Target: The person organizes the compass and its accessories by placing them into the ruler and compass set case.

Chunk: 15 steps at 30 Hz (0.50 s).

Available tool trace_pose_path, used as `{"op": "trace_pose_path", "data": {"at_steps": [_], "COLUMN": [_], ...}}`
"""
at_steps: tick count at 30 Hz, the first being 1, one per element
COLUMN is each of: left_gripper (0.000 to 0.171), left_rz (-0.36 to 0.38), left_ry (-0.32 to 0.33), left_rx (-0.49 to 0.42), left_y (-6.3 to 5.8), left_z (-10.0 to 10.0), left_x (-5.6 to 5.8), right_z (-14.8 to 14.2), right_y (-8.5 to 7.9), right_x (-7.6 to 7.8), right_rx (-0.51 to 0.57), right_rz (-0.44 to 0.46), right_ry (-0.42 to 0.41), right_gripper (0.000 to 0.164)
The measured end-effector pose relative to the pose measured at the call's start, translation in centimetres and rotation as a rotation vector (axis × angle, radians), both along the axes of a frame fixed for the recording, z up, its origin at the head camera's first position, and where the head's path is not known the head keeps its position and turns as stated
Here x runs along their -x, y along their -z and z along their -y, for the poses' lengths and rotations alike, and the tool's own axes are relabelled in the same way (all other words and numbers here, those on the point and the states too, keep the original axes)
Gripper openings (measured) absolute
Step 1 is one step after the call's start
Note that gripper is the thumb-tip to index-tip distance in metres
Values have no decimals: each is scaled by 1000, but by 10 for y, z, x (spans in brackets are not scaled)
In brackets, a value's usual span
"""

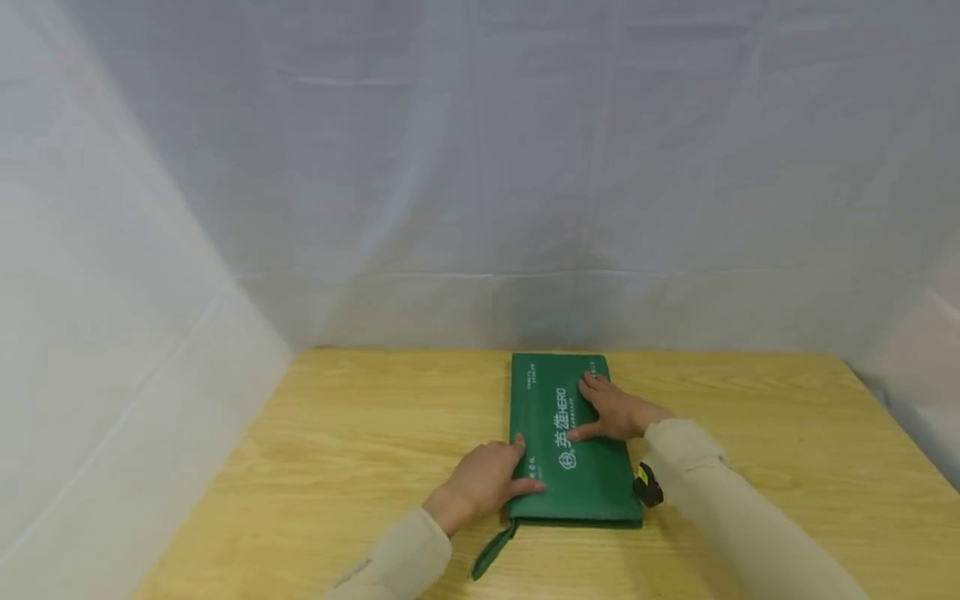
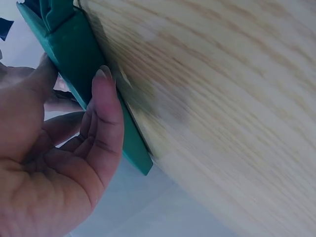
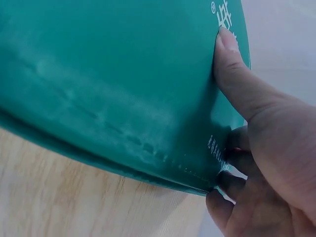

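Observation:
A flat green zip pouch [image 1: 555, 492] with white lettering, "HERO" among it, lies lengthwise on the table. A green wrist strap [image 1: 493, 552] hangs off its near left corner. My left hand [image 1: 483, 483] is at the pouch's left edge, thumb on the cover; the left wrist view shows a bent finger [image 2: 107, 113] against the pouch's side. Spread over the upper right part, my right hand [image 1: 618, 412] rests on the cover. In the right wrist view its thumb [image 3: 234, 64] lies by the white print, with the other fingers near the edge.
The wood-grain table [image 1: 360, 442] runs back to a pale cloth wall [image 1: 480, 208]. Another cloth side [image 1: 112, 333] borders it on the left. A small black device [image 1: 648, 485] with a yellow mark sits by my right wrist, close to the pouch's right edge.

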<state>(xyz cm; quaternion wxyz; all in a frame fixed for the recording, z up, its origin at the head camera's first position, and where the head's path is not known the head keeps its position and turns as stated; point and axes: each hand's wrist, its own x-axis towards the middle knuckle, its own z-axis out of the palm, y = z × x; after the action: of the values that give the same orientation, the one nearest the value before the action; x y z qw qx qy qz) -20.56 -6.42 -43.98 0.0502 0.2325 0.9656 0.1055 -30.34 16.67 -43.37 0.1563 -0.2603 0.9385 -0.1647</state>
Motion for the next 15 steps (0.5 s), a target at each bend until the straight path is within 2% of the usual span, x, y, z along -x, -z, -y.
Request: {"op": "trace_pose_path", "data": {"at_steps": [6,8,11,15], "left_gripper": [78,78,76,76], "left_rz": [1,-27,-124,-273], "left_ry": [7,6,3,-18], "left_rx": [1,11,68,165], "left_y": [1,2,4,7], "left_z": [0,1,1,3], "left_x": [1,1,3,6], "right_z": [-1,1,4,9], "right_y": [7,8,10,13], "right_x": [-4,-7,-17,-40], "right_rx": [22,29,24,9], "right_rz": [-35,-62,-160,-314], "right_ry": [4,16,55,105], "right_gripper": [97,94,83,66]}}
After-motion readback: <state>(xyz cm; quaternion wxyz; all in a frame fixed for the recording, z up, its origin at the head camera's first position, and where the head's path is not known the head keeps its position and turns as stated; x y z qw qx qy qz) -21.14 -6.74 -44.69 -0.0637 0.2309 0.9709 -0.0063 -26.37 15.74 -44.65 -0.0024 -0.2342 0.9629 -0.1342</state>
